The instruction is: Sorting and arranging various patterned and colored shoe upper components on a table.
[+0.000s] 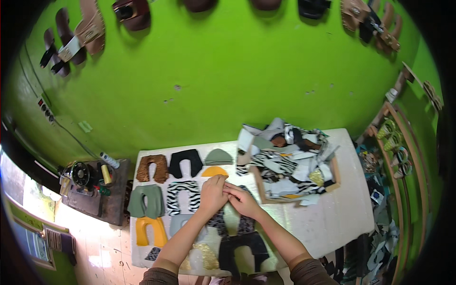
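Note:
My left hand (213, 195) and my right hand (243, 202) meet above the white table (313, 228), fingertips together and curled. Anything pinched between them is too small or hidden to make out. Just beyond the left fingers lies a yellow half-round piece (212, 170), with a green half-round piece (218, 156) behind it. Left of my hands lie U-shaped pieces: zebra-striped (173, 194), black (178, 159), brown textured (144, 170), green (137, 203) and yellow (142, 232). Beneath my forearms are a dark patterned piece (217, 224), a gold one (207, 257) and a large black one (228, 251).
On the table's right, an open cardboard box (337, 171) overflows with mixed material scraps (285, 159). A dark side table (107, 209) with a black handwheel (81, 174) stands left. Sandals (92, 35) hang on the green wall. More scraps (375, 251) and a wooden rack (403, 180) are at right.

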{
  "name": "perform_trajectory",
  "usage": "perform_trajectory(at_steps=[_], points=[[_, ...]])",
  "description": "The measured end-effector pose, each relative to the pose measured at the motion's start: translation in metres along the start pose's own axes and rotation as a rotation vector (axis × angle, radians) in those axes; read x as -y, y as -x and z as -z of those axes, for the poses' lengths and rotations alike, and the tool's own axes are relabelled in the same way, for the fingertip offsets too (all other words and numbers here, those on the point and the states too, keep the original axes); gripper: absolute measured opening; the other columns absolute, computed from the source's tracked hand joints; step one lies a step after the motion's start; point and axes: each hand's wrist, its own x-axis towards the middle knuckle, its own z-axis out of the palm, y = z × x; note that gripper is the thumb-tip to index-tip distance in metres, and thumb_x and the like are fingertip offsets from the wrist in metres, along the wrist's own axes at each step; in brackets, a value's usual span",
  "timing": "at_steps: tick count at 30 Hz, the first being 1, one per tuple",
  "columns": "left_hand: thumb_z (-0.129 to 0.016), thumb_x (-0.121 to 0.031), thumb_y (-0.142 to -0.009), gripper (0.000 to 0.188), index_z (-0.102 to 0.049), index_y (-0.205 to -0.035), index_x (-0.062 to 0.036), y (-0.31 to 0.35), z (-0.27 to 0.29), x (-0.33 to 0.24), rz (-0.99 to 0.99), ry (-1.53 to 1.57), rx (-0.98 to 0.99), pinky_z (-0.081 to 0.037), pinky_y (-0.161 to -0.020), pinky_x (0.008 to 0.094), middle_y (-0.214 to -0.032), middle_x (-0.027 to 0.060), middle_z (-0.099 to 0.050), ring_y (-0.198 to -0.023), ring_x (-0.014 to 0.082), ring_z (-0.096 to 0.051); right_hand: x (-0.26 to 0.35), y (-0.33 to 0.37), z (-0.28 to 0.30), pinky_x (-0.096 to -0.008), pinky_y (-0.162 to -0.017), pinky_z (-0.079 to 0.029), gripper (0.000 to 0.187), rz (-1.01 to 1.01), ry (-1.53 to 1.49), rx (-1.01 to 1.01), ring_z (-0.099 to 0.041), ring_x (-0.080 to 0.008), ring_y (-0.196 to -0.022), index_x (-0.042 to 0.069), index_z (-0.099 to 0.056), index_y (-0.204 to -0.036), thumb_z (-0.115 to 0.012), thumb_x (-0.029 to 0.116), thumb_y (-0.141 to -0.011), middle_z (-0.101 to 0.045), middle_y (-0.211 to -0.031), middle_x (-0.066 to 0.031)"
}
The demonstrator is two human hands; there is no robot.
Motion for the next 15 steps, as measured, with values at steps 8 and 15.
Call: perform_trajectory(at_steps=[8,15], points=[[-0.059,-0.01,-0.066,0.033,-0.057,-0.098,-0.0027,-0.033,-0.044,-0.1,0.0,0.12,0.054,-0.045,-0.073,0.0399,-0.089,0.0149,-0.059,-0.083,0.0325,-0.056,0.028,0.065,0.104,-0.0275,-0.082,-0.044,0.027,-0.09,0.036,-0.137,-0.053,-0.024,-0.105,0.002,-0.056,-0.108,-0.047,0.002,-0.083,-0.048,-0.124,-0.0155],[-0.054,-0.025,-0.08,0.029,-0.059,-0.097,-0.0019,-0.012,-0.071,-0.14,0.126,0.204,0.146,-0.046,-0.067,0.0406,-0.084,0.0168,-0.061,-0.076,0.0334,-0.058,0.018,0.096,0.148,-0.0247,-0.077,-0.044,0.024,-0.104,-0.056,-0.171,-0.057,-0.0179,-0.092,0.0,-0.056,-0.104,-0.045,-0.001,-0.083,-0.056,-0.106,-0.011]])
